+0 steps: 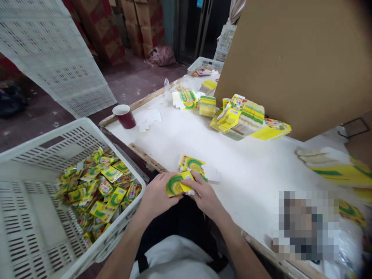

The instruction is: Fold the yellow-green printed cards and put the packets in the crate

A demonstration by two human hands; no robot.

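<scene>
Just by the table edge (148, 157), hands (158, 193) (207, 195) hold yellow packaging (174, 186).

My left forearm (123, 240) and right forearm (236, 236), both bare, reach forward and slant inward. My left hand (158, 193) is curled in a grip, back upward; my right hand (205, 195) meets it from the other side, fingers bent and pointing leftward. I can't quite make out my left fingertips.

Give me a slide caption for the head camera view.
Left hand and right hand hold yellow-green packaging at the edge of a white tabletop, beside a crate of small packets.
</scene>
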